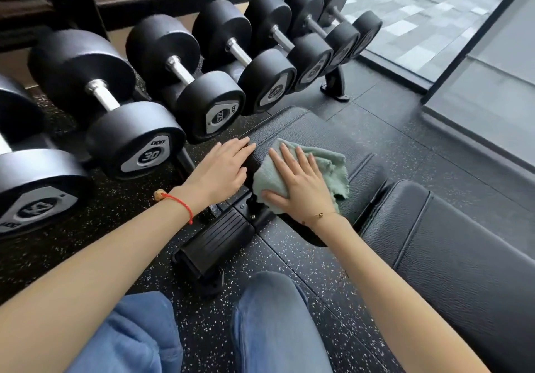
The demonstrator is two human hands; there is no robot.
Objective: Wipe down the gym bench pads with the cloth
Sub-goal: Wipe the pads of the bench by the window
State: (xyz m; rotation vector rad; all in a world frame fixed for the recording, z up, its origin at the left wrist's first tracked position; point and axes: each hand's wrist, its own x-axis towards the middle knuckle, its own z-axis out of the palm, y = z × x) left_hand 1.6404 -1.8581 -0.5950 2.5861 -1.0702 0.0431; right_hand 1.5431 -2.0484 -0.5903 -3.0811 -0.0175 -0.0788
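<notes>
A black padded gym bench lies in front of me, with a smaller seat pad (327, 132) at the far end and a longer back pad (451, 245) to the right. A pale green cloth (330, 164) lies crumpled on the seat pad. My right hand (301, 181) presses flat on the cloth with fingers straight and spread. My left hand (223, 167) rests flat on the seat pad's left edge, fingers straight, beside the cloth.
A dumbbell rack (162, 89) with several black dumbbells stands close on the left of the bench. The bench's black base and foot (214, 239) sit on speckled rubber floor. My knees in blue jeans (269, 323) are at the bottom. A glass wall (434, 25) is at the right.
</notes>
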